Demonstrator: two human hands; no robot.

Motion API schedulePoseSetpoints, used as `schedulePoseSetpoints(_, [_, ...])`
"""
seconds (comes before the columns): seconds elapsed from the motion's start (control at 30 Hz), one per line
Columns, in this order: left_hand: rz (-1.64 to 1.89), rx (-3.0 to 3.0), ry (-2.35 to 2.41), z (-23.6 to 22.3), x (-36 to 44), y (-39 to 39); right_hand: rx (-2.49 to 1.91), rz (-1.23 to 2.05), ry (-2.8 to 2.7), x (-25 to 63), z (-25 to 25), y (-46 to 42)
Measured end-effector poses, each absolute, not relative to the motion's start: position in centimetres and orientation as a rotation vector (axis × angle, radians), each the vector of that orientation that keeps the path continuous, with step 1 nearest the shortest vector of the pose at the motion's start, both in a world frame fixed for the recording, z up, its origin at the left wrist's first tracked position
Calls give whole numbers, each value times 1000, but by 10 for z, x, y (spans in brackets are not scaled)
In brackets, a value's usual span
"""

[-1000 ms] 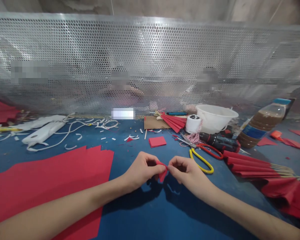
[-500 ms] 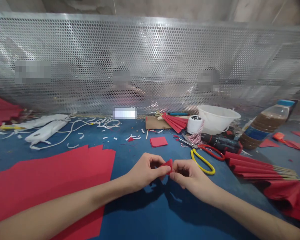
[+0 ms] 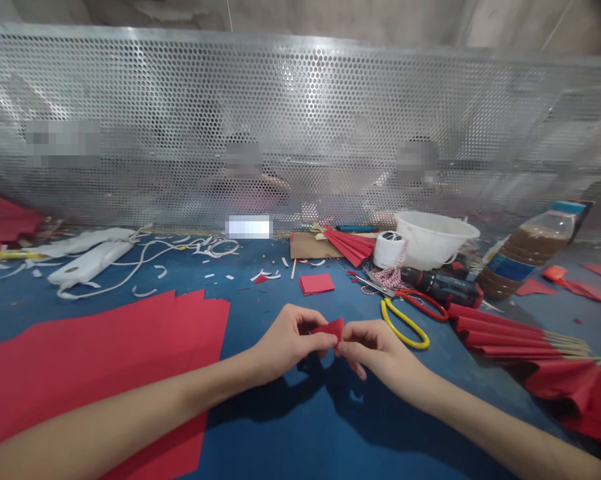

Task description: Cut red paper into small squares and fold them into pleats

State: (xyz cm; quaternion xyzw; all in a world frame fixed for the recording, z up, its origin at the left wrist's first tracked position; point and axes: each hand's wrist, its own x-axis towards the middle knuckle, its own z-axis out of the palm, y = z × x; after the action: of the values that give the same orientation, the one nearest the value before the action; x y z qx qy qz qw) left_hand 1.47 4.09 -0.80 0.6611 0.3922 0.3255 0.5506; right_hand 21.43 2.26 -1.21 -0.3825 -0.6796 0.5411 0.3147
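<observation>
Both my left hand (image 3: 290, 340) and my right hand (image 3: 373, 350) pinch a small folded piece of red paper (image 3: 331, 329) between their fingertips, above the blue table (image 3: 280, 450). Its far end shows between my hands, and my fingers hide the rest. Large red paper sheets (image 3: 90, 377) lie under my left forearm. A small stack of red paper squares (image 3: 317, 284) lies ahead of my hands. Yellow-handled scissors (image 3: 404, 325) are nearest my right hand, and a pleated red paper fan (image 3: 520, 340) lies further right.
Red-handled scissors (image 3: 423, 303), a cordless drill (image 3: 440, 287), a twine spool (image 3: 389, 250), a white bowl (image 3: 433, 240) and a bottle of brown liquid (image 3: 527, 250) stand at the back right. White paper scraps and strips (image 3: 130, 260) litter the back left. Blurred people sit behind a perforated metal screen (image 3: 300, 120).
The red paper piece hung downward between my fingertips and now lies more level, with its folded end raised. My hands have turned it while staying close together.
</observation>
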Motion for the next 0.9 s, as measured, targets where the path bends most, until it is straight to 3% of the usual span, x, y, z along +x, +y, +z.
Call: schedulePoseSetpoints(0.9, [691, 1581, 926, -10, 14, 43, -1056, 1393, -1670, 215, -19, 28])
